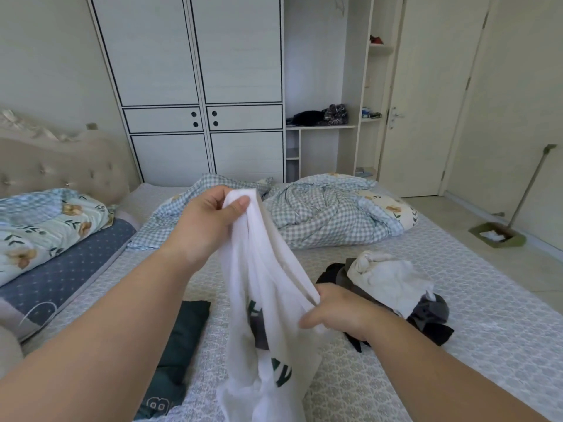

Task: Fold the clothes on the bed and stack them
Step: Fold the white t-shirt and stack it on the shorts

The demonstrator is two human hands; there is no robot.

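A white T-shirt (262,300) with dark green print hangs bunched above the bed (457,330). My left hand (207,220) pinches its top end, held high. My right hand (338,312) grips its edge lower down on the right. A folded dark green garment (179,342) with a white "8" lies flat on the bed, left of the shirt. To the right, a loose pile of clothes (393,290) holds white, grey and black pieces, partly hidden behind my right hand.
A crumpled checked quilt (323,214) lies across the far part of the bed. Floral pillows (45,229) and a blue mat (67,275) sit at the left by the headboard. A wardrobe (195,86) stands behind; a dustpan with a long handle (499,233) is on the floor, right.
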